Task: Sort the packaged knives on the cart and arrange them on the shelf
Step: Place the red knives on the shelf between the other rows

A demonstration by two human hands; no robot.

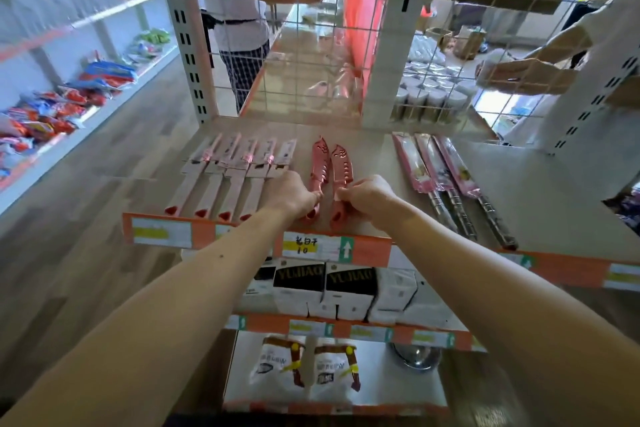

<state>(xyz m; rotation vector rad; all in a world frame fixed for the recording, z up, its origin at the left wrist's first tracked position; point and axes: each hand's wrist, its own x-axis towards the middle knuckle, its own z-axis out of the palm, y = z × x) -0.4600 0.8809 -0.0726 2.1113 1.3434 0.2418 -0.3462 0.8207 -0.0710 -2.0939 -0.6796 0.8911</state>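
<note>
Left hand pinching left pink knife, right hand pinching right pink knife, both on shelf

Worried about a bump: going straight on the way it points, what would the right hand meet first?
The right hand, pinching the right pink knife, points left: probably the left pink knife and the left hand pinching it.

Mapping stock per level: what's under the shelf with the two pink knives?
White boxes with black panels stand in a row on the next shelf down. The front edge of the shelf bearing the pink knives covers their tops and everything behind; the forearms hide the row's ends.
</note>
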